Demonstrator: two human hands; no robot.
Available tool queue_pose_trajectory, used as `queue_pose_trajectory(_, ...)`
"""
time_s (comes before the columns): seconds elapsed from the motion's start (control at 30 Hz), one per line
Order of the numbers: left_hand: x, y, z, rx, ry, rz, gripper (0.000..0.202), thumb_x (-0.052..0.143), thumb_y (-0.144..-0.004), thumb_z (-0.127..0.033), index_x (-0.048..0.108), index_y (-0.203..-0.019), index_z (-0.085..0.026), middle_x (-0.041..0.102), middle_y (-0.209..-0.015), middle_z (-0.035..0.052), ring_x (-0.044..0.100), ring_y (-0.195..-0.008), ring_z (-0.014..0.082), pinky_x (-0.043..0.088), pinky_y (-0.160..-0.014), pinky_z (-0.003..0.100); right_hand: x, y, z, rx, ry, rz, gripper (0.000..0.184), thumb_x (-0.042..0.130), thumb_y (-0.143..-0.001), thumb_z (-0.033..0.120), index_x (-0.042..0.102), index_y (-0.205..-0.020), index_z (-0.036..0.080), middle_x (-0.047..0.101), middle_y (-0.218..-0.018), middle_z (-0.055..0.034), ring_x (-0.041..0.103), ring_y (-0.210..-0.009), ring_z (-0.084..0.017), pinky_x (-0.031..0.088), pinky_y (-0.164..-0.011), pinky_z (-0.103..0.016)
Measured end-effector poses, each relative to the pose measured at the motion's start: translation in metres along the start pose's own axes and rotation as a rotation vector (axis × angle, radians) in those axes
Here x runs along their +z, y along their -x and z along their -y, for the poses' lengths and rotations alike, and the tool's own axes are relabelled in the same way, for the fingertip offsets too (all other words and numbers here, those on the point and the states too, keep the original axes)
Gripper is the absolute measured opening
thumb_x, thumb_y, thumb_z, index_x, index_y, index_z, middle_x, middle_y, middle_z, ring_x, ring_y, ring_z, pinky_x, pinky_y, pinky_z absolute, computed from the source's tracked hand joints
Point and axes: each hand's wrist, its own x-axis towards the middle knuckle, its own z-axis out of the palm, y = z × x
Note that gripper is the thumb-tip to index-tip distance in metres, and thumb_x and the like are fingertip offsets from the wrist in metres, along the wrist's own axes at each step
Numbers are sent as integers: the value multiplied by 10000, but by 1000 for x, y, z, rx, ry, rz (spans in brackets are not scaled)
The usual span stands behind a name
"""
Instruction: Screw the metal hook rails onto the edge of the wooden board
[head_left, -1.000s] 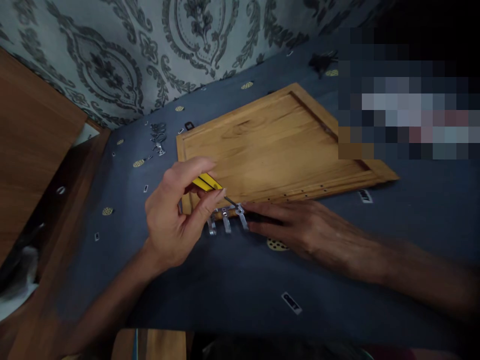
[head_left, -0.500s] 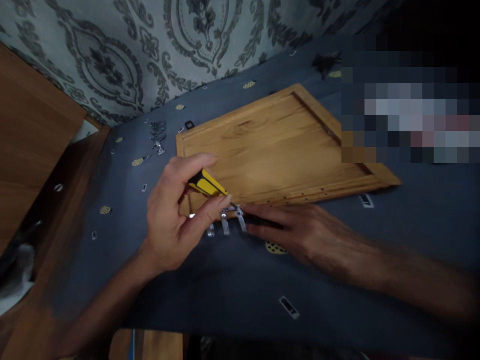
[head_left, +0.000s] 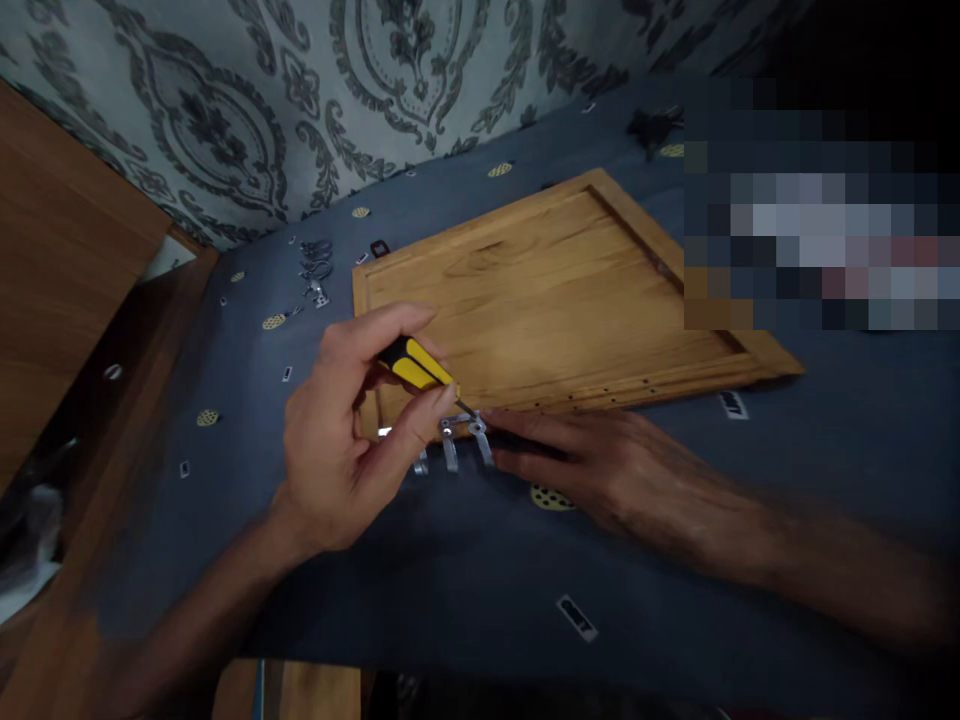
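Note:
My left hand [head_left: 352, 440] is closed round a yellow and black screwdriver [head_left: 415, 365], whose tip points down at a small metal bracket [head_left: 478, 430] on the near edge of a wooden panel [head_left: 555, 290]. Two more metal brackets [head_left: 448, 445] hang from the same edge just to the left. My right hand [head_left: 600, 465] lies on the blue cloth with its fingertips pressed against the bracket beside the screwdriver tip. The panel lies flat and has a row of small holes along its near edge.
A blue patterned cloth [head_left: 465, 580] covers the surface. Loose metal hardware [head_left: 315, 270] lies near the panel's far left corner. Brown wooden furniture [head_left: 67, 260] stands at the left and patterned wallpaper [head_left: 337, 90] behind. A blurred patch covers the upper right.
The screwdriver handle has turned a little in my left fingers and shows more black. Both hands stay at the bracket; the view has shifted slightly.

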Motion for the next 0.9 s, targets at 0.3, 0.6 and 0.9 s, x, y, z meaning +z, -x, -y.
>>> queue_pose_trajectory(0.3, 0, 1, -1, -28, -8, 9, 557, 710, -927, -120, 563, -1413, -349, 646, -1251, 40, 711, -1013, 203, 662, -849, 395, -1, -1, -1, -6, 8, 12, 560, 519, -805, -47, 687, -1285, 187, 643, -1442, -162, 772, -953, -249, 642, -760, -370)
queue_pose_trajectory(0.6, 3, 1, 5, -1, -43, -43, 566, 788, -887, -191, 587, -1374, -397, 643, -1234, 28, 680, -996, 209, 668, -755, 369, -2, -3, 1, 16, -9, 21, 584, 511, -792, -47, 686, -1279, 224, 644, -1453, -115, 772, -934, -233, 638, -769, -352)
queue_pose_trajectory(0.9, 1, -1, -2, -134, 57, 28, 532, 701, -932, -142, 560, -1389, -376, 628, -1211, 48, 675, -1042, 222, 641, -845, 404, -2, -2, 1, -11, -7, -16, 538, 491, -784, -60, 701, -1227, 162, 652, -1426, -172, 768, -992, -269, 644, -790, -376)
